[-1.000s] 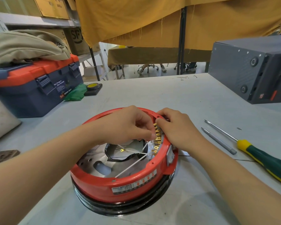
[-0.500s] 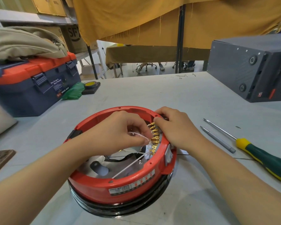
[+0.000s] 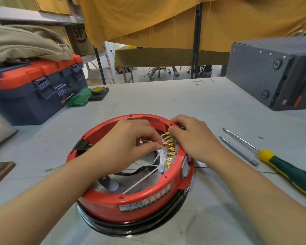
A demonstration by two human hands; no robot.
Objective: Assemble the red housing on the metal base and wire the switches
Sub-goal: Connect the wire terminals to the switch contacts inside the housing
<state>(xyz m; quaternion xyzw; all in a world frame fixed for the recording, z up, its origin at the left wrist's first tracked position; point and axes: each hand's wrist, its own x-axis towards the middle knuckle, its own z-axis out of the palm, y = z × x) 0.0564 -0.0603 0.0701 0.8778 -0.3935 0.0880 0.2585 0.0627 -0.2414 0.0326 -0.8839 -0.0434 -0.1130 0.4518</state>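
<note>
A round red housing (image 3: pixel 131 204) sits on a dark-rimmed metal base (image 3: pixel 136 228) in front of me on the grey table. A column of gold switch terminals (image 3: pixel 169 150) lines its inner right wall, with several white wires (image 3: pixel 140 182) running across the inside. My left hand (image 3: pixel 125 147) reaches over the housing and pinches a white wire's gold connector at the terminals. My right hand (image 3: pixel 194 138) rests on the right rim, fingers pressed on the switch block. A black connector block (image 3: pixel 82 145) sits on the left rim.
A green-handled screwdriver (image 3: pixel 290 172) and a thin grey tool (image 3: pixel 238 151) lie to the right. A dark grey box (image 3: pixel 272 73) stands at the back right. A blue and orange toolbox (image 3: pixel 34 89), a green cloth (image 3: pixel 78 99) and a tape roll (image 3: pixel 98 91) are at the back left.
My left hand has shifted a little left and up along the terminal row, drawing a white wire with it. The black connector block on the left rim has come into view.
</note>
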